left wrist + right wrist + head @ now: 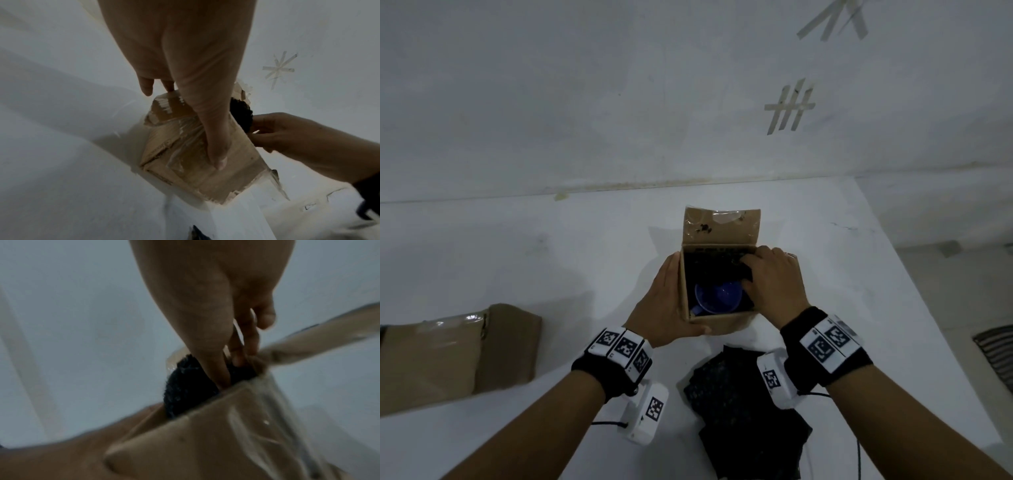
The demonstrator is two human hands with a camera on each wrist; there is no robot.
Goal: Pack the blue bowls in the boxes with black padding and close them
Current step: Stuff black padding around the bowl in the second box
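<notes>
Padding work is under way at the open cardboard box (717,320), which stands upright near the middle of the desk (482,246), its far flap (722,224) folded back toward the desk's far edge so the mouth stays free. Inside, low toward the near wall, sits the blue bowl (717,297), one only in sight, with black padding (709,263) lining the far part of the interior.

My reading is that the left hand (671,301) is there purely as a brace: palm and straight fingers lie flat against the box's left wall, and the thumb (216,146) presses along the taped near face, so the box cannot slide or tip. The right hand (774,277) reaches over the right rim with fingers (236,353) curled down into the box, pinching a piece of the black padding against the inner wall, apparently tucking it beside the bowl.

Counted: two boxes, this one and a second cardboard box (458,353) lying at the desk's left edge with tape on it; whether that one is packed cannot be told. One loose pile of black padding sheets (750,421) waits at the near edge between the forearms, within easy reach for the next layer. Closing the flaps is not yet done.
</notes>
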